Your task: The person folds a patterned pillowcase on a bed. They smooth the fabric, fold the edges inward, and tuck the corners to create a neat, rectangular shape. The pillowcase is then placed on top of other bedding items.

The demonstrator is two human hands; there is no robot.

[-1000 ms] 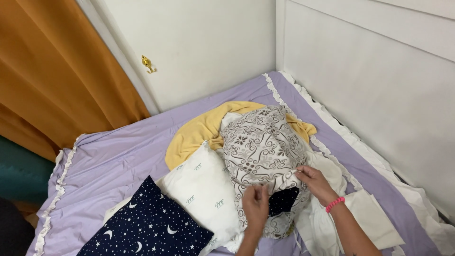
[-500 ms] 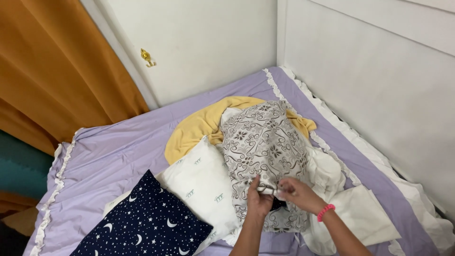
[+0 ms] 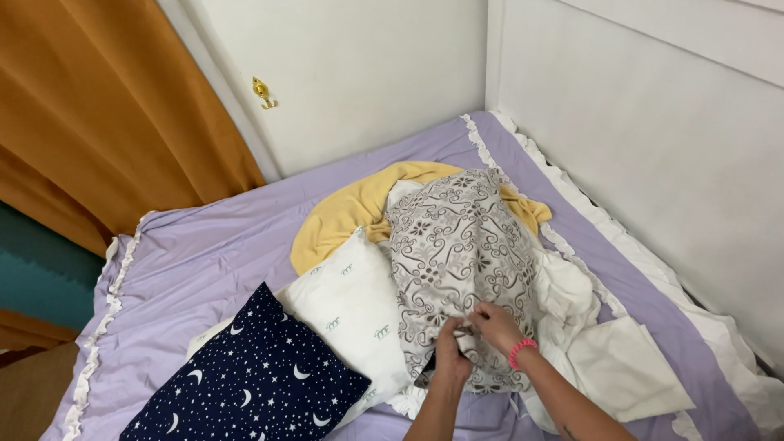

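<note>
A grey and white patterned pillowcase (image 3: 457, 245) covers a pillow lying on the purple bed (image 3: 204, 245). My left hand (image 3: 451, 358) and my right hand (image 3: 493, 323) meet at its near open end, both pinching the patterned fabric together. A pink band circles my right wrist (image 3: 521, 351). The dark opening seen earlier is now covered by the cloth. A yellow blanket (image 3: 359, 204) lies under the pillow's far end.
A white pillow (image 3: 351, 310) and a navy pillow with moons and stars (image 3: 253, 384) lie to the left. Crumpled white cloth (image 3: 612, 359) sits to the right. White walls (image 3: 653, 122) close the bed's far and right sides. An orange curtain (image 3: 106, 114) hangs left.
My hands have come together at the pillowcase's near end, closing the fabric over the dark opening that showed a second ago.
</note>
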